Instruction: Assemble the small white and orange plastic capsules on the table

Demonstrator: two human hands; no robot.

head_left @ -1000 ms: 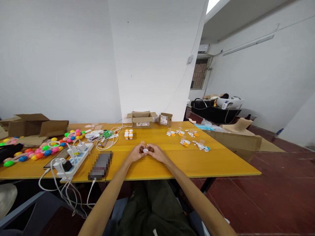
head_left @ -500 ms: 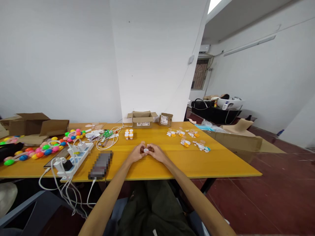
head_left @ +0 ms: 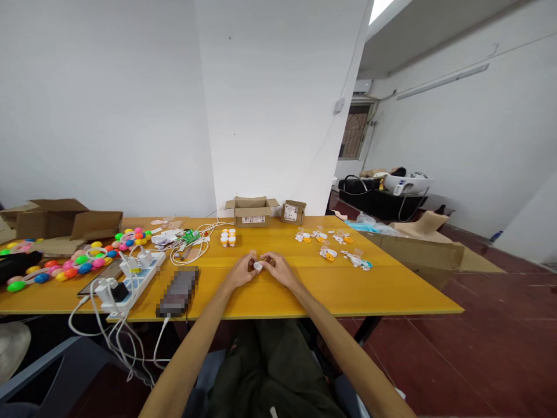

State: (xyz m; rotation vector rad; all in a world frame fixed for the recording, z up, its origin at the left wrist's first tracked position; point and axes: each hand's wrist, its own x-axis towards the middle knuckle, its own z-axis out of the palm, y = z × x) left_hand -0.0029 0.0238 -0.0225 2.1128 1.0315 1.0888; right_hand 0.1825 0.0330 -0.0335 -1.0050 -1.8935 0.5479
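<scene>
Above the table's near middle, my left hand (head_left: 243,271) is closed on a small white round plastic part (head_left: 258,265). My right hand (head_left: 278,270) meets it from the other side, thumb and fingertips bent in and pinching at the part's edge. The fingers hide much of what lies between the hands. Beyond them stands a tight group of small white-and-orange capped containers (head_left: 228,237). To the right lie several small clusters of loose plastic pieces, white with orange (head_left: 329,253) and white with teal (head_left: 359,261), some with clear cups.
A phone (head_left: 177,292) and a white power strip (head_left: 134,287) with tangled cables lie to the left, beside colourful ball strings (head_left: 82,264). An open cardboard box (head_left: 252,216) and a smaller carton (head_left: 293,212) stand against the wall. The table's front edge (head_left: 348,316) is close.
The white part has tilted a little between my fingers. My right hand's fingers have straightened and drawn slightly apart from my left hand.
</scene>
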